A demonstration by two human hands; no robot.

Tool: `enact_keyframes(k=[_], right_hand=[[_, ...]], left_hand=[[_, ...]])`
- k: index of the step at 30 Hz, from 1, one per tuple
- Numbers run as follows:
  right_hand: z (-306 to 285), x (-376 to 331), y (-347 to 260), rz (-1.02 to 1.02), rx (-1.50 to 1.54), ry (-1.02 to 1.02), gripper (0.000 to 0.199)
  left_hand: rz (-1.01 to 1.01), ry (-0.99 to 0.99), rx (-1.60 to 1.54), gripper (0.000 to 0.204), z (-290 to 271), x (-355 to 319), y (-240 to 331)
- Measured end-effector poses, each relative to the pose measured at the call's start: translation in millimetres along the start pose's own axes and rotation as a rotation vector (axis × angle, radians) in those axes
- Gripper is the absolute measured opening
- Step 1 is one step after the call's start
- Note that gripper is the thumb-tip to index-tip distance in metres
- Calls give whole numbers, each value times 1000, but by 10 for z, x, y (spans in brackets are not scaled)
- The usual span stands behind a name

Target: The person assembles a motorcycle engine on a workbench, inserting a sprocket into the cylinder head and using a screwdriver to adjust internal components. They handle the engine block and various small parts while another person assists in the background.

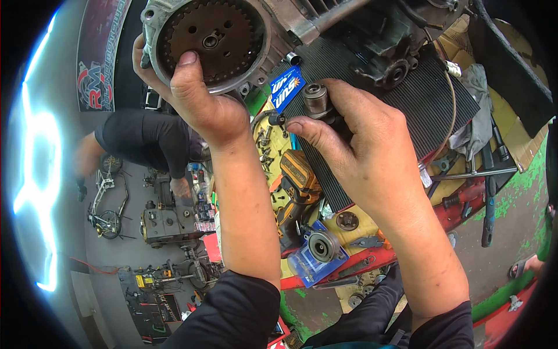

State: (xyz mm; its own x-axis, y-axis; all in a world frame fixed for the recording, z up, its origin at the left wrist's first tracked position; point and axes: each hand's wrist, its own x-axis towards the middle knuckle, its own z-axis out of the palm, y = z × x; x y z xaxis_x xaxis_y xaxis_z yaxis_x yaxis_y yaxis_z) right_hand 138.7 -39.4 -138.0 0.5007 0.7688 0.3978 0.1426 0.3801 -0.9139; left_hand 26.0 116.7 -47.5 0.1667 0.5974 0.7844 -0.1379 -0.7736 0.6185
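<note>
My left hand is wrapped round the edge of the engine's cylinder head, with its thumb pressed on the dark toothed cam sprocket in the round opening. Its other fingers go behind the housing and are mostly hidden. Between thumb and fingers my right hand holds a short camshaft, whose shiny round bearing end points up. The camshaft is apart from the engine, below and to the right of the sprocket. The engine's dark casing lies over a black ribbed mat.
A yellow-black power tool, loose bolts and a blue-white card lie near the mat. Nearer me are a round metal part on blue packaging and pliers. At left, another person's dark sleeve reaches over a workbench.
</note>
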Motion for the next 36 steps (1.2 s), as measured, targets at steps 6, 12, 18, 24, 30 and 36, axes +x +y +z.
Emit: enact_keyframes(k=[6,12,18,24,30,36], right_hand=[[0,3,8,-2,0,-4,34],[-11,2,-27,34,13,-13,33],[-22,0,-32,48,30,-21,33],[-8,-5,-36,41,21,-25,34],[-32,2,-87,73,34,-45,36],[-29,12,-87,54,30,-41,38]], left_hand=[[13,-17,7,50,48,-12,16],[0,-11,11,50,42,-5,16],[16,-27,-4,51,49,-13,-2],[60,-5,20,54,93,-24,-32],[39,-25,18,54,59,-33,-47],[40,-39,16,52,59,-43,-52]])
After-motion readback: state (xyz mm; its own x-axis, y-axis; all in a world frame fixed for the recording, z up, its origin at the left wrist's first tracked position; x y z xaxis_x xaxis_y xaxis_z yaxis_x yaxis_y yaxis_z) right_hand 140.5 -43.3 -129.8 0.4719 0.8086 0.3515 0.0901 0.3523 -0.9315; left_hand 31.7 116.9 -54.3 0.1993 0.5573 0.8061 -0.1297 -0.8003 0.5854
